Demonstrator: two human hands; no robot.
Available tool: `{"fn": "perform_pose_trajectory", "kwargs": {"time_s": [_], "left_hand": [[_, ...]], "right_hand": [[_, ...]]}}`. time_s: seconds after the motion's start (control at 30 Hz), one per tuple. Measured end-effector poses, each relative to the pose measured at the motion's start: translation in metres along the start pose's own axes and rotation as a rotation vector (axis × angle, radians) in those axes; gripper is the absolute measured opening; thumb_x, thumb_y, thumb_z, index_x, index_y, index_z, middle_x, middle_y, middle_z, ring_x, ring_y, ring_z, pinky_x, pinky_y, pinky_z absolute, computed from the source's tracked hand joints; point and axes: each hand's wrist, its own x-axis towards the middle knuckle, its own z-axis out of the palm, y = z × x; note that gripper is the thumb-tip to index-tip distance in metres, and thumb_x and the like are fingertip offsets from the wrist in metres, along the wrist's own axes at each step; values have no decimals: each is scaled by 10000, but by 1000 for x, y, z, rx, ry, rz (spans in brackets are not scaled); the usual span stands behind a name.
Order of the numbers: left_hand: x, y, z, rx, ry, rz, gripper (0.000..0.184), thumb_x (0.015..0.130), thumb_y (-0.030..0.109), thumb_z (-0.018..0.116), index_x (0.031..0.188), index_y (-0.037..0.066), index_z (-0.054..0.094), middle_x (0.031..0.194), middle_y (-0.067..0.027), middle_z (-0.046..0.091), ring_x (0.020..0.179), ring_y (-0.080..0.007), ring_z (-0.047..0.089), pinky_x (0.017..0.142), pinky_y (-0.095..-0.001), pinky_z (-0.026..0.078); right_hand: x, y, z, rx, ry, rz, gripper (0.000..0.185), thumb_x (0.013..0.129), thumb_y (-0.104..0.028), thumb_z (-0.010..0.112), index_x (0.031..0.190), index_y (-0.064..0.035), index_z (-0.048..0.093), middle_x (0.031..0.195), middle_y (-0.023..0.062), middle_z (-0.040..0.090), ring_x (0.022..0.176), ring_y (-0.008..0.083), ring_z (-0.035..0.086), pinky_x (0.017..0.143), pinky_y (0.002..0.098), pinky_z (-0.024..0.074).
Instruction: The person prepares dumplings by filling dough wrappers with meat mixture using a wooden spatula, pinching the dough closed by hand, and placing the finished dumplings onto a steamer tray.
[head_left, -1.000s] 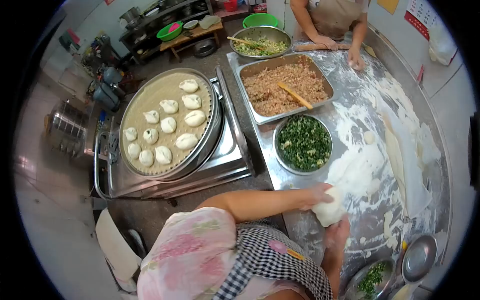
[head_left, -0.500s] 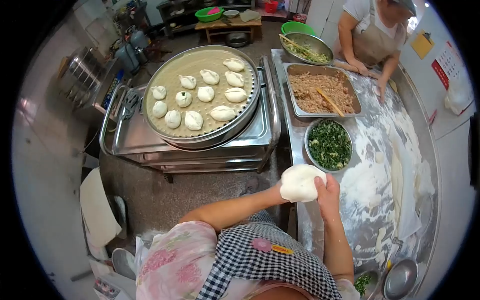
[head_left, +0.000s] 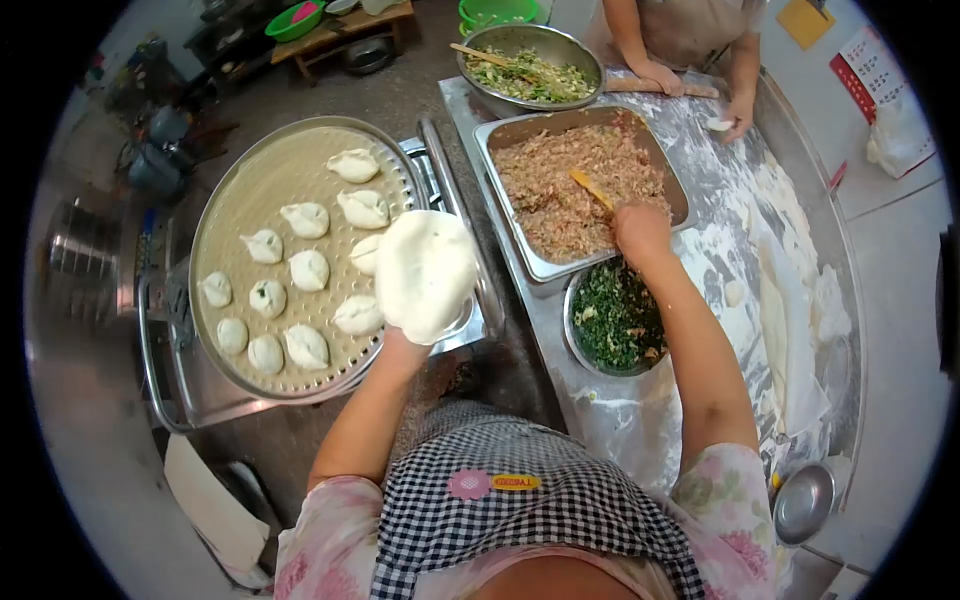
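A flat, round dough wrapper (head_left: 426, 272) lies over my left hand (head_left: 408, 345), whose fingers are hidden beneath it. It is held up at the right edge of the round perforated steamer tray (head_left: 235, 200), where several shaped dumplings (head_left: 308, 270) rest. My right hand (head_left: 642, 232) is closed around the lower end of a yellow wooden spatula (head_left: 590, 187), whose other end lies in the meat filling (head_left: 550, 170) of a rectangular metal pan (head_left: 530, 268). Just below that pan, a round bowl holds chopped greens (head_left: 615, 318).
A large bowl of chopped vegetables (head_left: 530, 75) stands behind the pan. Across the floured metal table (head_left: 710, 210), a co-worker holds a rolling pin (head_left: 690, 89) and a small piece of dough (head_left: 719, 125). A metal bowl (head_left: 803, 503) sits at the lower right.
My left hand has moved left with the wrapper, towards the steamer tray. My right hand has let go of the wrapper, reached forward and taken hold of the spatula.
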Motion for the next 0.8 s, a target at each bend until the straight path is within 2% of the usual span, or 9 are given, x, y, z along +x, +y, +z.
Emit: {"fn": "perform_pose_trajectory", "kwargs": {"time_s": [0.1, 0.17, 0.23, 0.37, 0.43, 0.47, 0.57, 0.77, 0.8], "left_hand": [[19, -36, 31, -480, 212, -18, 109, 738, 63, 599, 810, 32, 523, 699, -38, 530, 615, -144, 519, 550, -261, 417], [34, -41, 34, -937, 308, -116, 60, 630, 85, 618, 632, 84, 559, 592, -56, 526, 549, -219, 525, 516, -330, 417], [45, -49, 43, -1047, 299, -116, 64, 619, 93, 623, 629, 91, 560, 602, -69, 533, 562, -243, 536, 531, -351, 429], [50, -87, 84, -562, 93, 99, 224, 789, 82, 603, 971, 13, 492, 857, -85, 566, 751, -189, 564, 660, -298, 473], [53, -86, 91, -844, 133, 108, 288, 832, 76, 596, 1078, -7, 471, 937, -94, 576, 814, -181, 576, 700, -285, 485], [56, -67, 80, -1249, 221, 59, 306, 832, 73, 594, 1098, -7, 466, 953, -99, 579, 830, -186, 580, 707, -285, 486], [59, -63, 85, -1862, 274, -107, 315, 829, 75, 598, 1102, -8, 465, 940, -100, 577, 817, -191, 581, 706, -288, 487], [82, -86, 120, -1949, 64, 400, 114, 939, 141, 425, 926, 43, 484, 836, -57, 539, 724, -160, 541, 603, -272, 472], [79, -93, 138, -1925, 51, 326, 124, 944, 139, 408, 900, 51, 483, 822, -52, 532, 718, -155, 537, 589, -267, 468]], "right_hand": [[7, -2, -12, 59, -105, 45, 175, 738, -81, 594, 905, -29, 601, 791, 148, 657, 765, 330, 647, 715, 438, 490], [-4, -19, -38, 161, -83, 31, 184, 764, -66, 547, 934, -15, 595, 784, 187, 641, 747, 356, 632, 687, 451, 495], [-7, -38, -43, 217, -121, 36, 192, 782, -59, 522, 954, -10, 590, 787, 213, 633, 742, 372, 624, 678, 462, 496], [5, -64, -30, 373, -260, 84, 193, 798, -62, 513, 968, -17, 592, 795, 237, 625, 753, 398, 614, 688, 478, 485], [9, -71, -25, 479, -269, 88, 183, 804, -62, 508, 955, -12, 598, 784, 248, 618, 755, 413, 606, 691, 486, 479], [9, -74, -22, 514, -260, 79, 174, 805, -61, 505, 941, -6, 601, 777, 253, 614, 755, 419, 603, 695, 488, 476], [13, -80, -16, 623, -213, 124, 144, 815, -69, 500, 864, 13, 607, 746, 268, 598, 749, 432, 593, 706, 491, 470], [22, -81, 3, 779, -135, -4, 140, 824, -81, 498, 837, 13, 601, 733, 245, 602, 724, 424, 587, 672, 467, 460], [24, -82, 4, 812, -129, -7, 142, 828, -83, 495, 833, 14, 598, 721, 234, 606, 705, 407, 593, 657, 454, 459]]}}
